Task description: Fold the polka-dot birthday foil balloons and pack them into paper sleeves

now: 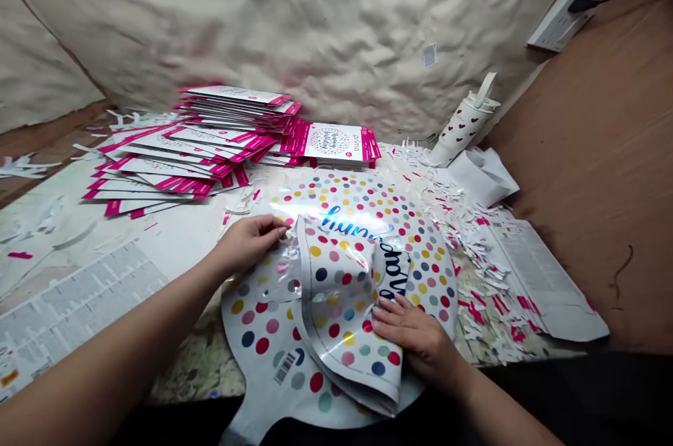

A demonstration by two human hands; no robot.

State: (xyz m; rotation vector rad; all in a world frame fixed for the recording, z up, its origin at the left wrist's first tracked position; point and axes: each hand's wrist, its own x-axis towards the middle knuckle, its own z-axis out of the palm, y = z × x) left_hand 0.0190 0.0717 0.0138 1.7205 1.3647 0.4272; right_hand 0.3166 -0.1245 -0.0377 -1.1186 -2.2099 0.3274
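Note:
A flat, dotted foil balloon (430, 271) with blue lettering lies at the table's front edge, its tail pointing toward me. Another dotted foil piece, a folded balloon (336, 320), rests on top of it, creased and partly lifted. My left hand (255, 239) is closed at the upper left of the fold, thumb and fingertips pinching a clear plastic bag (284, 272). My right hand (415, 334) lies with fingers flat on the right side of the folded balloon, pressing against it. The underside of the fold is hidden.
Stacks of pink-edged printed packets (231, 127) stand at the back left. Paper shreds (446, 214) litter the right side. A heart-patterned tumbler (463, 127) leans beside crumpled white paper (481, 176). A power strip (562, 22) hangs on the right; printed sheets (94, 306) lie left.

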